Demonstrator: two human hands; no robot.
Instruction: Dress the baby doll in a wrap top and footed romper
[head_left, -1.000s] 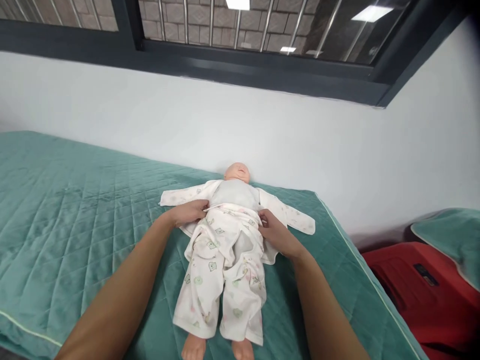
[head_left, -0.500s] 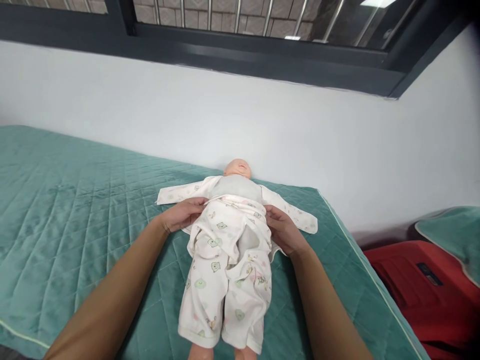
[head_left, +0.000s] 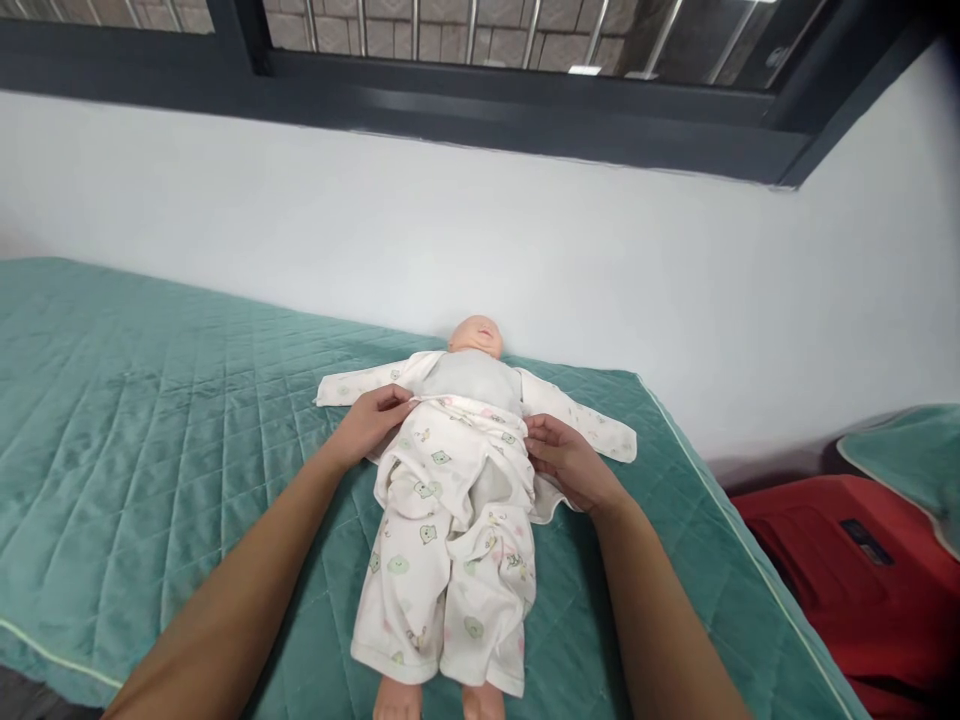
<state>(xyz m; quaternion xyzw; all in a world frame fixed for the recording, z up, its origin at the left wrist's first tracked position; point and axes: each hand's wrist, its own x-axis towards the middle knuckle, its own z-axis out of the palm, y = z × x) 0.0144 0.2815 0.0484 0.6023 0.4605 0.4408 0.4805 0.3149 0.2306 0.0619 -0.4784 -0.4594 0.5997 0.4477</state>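
Observation:
A baby doll (head_left: 478, 338) lies on its back, head toward the wall, feet toward me. White printed baby pants (head_left: 420, 520) cover its legs and reach up to its waist, with bare feet showing below the cuffs. Its white printed top (head_left: 585, 418) lies open with both sleeves spread out, leaving the pale grey torso uncovered. At the waistband's left end my left hand (head_left: 369, 422) is closed, pinching the fabric. My right hand (head_left: 564, 455) grips the other side of the waistband with bent fingers; its fingertips are partly hidden by cloth.
Beneath the doll spreads a green quilted bed cover (head_left: 187, 400), its light-piped edge at right. A white wall (head_left: 637, 260) and dark window frame (head_left: 525, 110) stand behind. A red case-like object (head_left: 817, 560) sits right of the bed, partly under green fabric (head_left: 915, 460).
My left hand has risen slightly along the waistband, lifting its edge a little. My right hand has shifted slightly left with the pants' side. The doll stays in place.

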